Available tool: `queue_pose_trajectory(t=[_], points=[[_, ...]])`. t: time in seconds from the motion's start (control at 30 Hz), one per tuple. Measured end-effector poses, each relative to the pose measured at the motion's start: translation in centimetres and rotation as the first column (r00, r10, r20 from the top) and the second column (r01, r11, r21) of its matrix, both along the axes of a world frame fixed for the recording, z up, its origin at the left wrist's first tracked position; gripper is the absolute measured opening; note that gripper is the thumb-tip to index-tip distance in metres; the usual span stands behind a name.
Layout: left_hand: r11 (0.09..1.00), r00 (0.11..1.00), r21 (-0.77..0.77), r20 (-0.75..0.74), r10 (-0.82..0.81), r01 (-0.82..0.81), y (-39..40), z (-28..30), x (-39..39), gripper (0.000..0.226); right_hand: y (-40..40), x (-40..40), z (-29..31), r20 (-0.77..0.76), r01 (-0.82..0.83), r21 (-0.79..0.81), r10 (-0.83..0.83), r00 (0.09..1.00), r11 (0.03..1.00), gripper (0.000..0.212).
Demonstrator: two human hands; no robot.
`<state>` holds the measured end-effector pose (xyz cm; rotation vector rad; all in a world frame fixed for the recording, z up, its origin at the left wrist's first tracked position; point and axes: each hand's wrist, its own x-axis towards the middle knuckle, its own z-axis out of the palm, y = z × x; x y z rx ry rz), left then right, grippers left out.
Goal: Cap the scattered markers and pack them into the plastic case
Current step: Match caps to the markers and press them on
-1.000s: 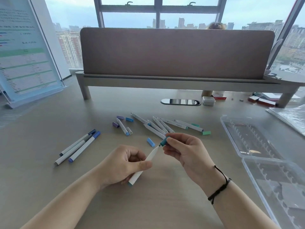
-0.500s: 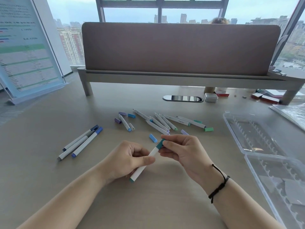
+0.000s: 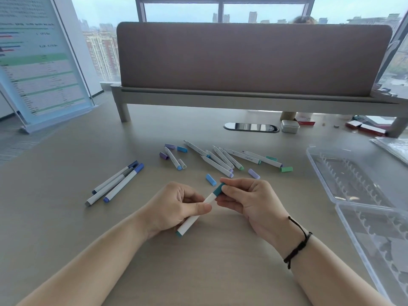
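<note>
Your left hand (image 3: 174, 206) grips the marker (image 3: 194, 217) at frame centre, its long axis rising rightward; your right hand (image 3: 247, 199) pinches the teal cap (image 3: 218, 189) on its upper end.

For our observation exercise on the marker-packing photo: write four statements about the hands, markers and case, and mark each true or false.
1. The left hand grips the white marker. True.
2. The right hand pinches a purple cap. False: it pinches the teal cap.
3. The plastic case lies shut. False: it lies open.
4. Three capped markers lie apart, left of the hands. True.
</note>
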<state>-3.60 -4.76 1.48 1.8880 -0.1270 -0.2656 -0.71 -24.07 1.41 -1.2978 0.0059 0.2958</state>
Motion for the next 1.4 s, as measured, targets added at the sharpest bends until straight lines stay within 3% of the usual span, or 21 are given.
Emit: queue_pose_trajectory(t=[0.23,0.33,0.47,0.6,0.7,0.87,1.07,1.3,1.4], points=[[0.995,1.000,0.100,0.010,-0.012,0.011,0.2,0.3,0.4,0.010,-0.1,0.4,-0.5,0.073,0.005,-0.157,0.006,0.997,0.988,0.018],[0.953,0.996,0.300,0.088,0.008,-0.035,1.1,0.1,0.8,0.015,-0.4,0.8,-0.8,0.152,0.094,-0.326,-0.046,0.987,0.941,0.013],[0.740,0.945,0.603,0.295,0.140,-0.298,3.4,-0.3,1.5,0.022,-0.9,1.1,-0.7,0.187,0.157,-0.370,-0.092,0.978,0.916,0.009],[0.524,0.870,0.694,0.415,0.267,-0.493,6.3,-0.4,2.3,0.026,-0.9,1.0,-0.7,0.187,0.139,-0.404,-0.068,0.980,0.904,0.011],[0.445,0.845,0.721,0.406,0.349,-0.530,8.4,-0.7,3.0,0.026,-0.9,0.9,-0.6,0.196,0.131,-0.427,-0.050,0.979,0.895,0.010],[0.451,0.818,0.687,0.424,0.388,-0.570,9.1,-1.0,3.3,0.008,-0.9,0.8,-0.6,0.207,0.127,-0.436,-0.037,0.978,0.891,0.011],[0.408,0.797,0.691,0.458,0.393,-0.597,8.7,-1.5,3.3,0.010,-0.9,1.0,-0.8,0.217,0.127,-0.455,-0.028,0.976,0.881,0.012],[0.433,0.726,0.585,0.593,0.348,-0.685,6.4,-1.0,2.7,0.007,-0.9,1.0,-0.8,0.215,0.128,-0.454,-0.031,0.976,0.882,0.012],[0.446,0.750,0.608,0.587,0.306,-0.657,5.2,-0.7,3.2,0.008,-0.9,1.0,-0.9,0.209,0.123,-0.453,-0.028,0.977,0.883,0.011]])
